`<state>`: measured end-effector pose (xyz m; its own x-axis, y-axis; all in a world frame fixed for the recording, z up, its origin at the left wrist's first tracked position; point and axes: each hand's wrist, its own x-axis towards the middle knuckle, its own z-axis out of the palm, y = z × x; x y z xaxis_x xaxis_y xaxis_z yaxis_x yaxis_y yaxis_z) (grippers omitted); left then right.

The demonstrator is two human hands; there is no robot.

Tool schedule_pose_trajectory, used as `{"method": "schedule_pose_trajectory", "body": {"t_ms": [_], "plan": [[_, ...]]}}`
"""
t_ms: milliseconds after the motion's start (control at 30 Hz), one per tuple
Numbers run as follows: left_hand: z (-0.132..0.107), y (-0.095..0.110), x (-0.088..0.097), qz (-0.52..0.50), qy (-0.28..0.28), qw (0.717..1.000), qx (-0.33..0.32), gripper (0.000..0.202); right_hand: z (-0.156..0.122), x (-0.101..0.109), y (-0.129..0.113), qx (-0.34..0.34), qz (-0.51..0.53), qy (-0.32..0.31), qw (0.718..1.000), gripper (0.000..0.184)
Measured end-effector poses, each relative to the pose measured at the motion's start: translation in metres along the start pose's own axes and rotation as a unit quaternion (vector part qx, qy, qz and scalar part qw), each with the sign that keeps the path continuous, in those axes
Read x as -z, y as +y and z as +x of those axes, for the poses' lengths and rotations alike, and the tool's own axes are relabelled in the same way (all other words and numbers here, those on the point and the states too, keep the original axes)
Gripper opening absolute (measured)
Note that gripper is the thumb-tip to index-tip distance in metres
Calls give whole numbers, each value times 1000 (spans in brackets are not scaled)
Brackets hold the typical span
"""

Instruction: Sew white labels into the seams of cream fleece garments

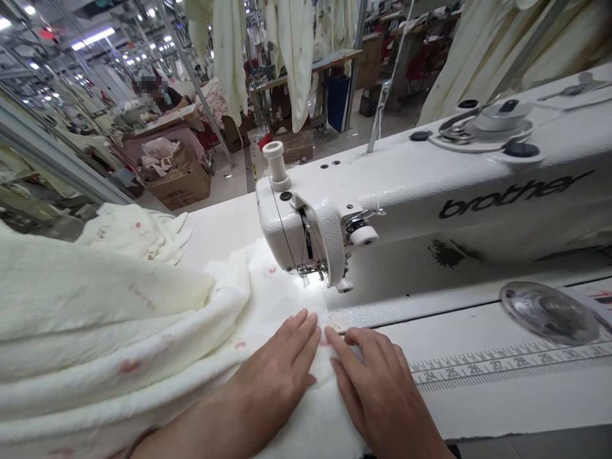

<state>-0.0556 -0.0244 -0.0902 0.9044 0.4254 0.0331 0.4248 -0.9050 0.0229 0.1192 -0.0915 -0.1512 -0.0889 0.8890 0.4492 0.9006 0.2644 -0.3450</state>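
A cream fleecy cloth with small pink-red prints spreads over the left side and runs under the lit needle area of a white sewing machine. My left hand lies flat on the cloth just in front of the needle, fingers together and stretched out. Close beside it, my right hand rests at the cloth's right edge. Its index finger reaches forward, the thumb is apart from it, and the other fingers are bent. A small cream scrap lies just beyond my right fingertips. The needle tip is lost in glare.
A printed ruler strip runs along the table's front right. A clear round dish-like object sits there too. Bunched cloth lies left of the machine. Behind are hanging cream pieces, a cardboard box and a seated person.
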Motion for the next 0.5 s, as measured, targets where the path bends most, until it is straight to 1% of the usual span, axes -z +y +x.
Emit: {"method": "schedule_pose_trajectory", "body": {"t_ms": [67, 133, 300, 400, 500], "plan": [[-1, -1, -4, 3, -15, 1000, -8, 47, 1, 1, -1, -4, 1, 13, 1000, 32], [1, -3, -5, -4, -18, 1000, -12, 45, 2, 2, -1, -4, 4, 22, 1000, 31], [5, -7, -4, -25, -27, 999, -9, 46, 1, 1, 0, -4, 0, -4, 1000, 33], [6, -8, -6, -14, -31, 999, -13, 46, -2, 1, -2, -7, 0, -7, 1000, 33], [5, -6, -9, 1, -33, 999, -14, 47, 0, 7, -1, -12, 9, -10, 1000, 32]]}}
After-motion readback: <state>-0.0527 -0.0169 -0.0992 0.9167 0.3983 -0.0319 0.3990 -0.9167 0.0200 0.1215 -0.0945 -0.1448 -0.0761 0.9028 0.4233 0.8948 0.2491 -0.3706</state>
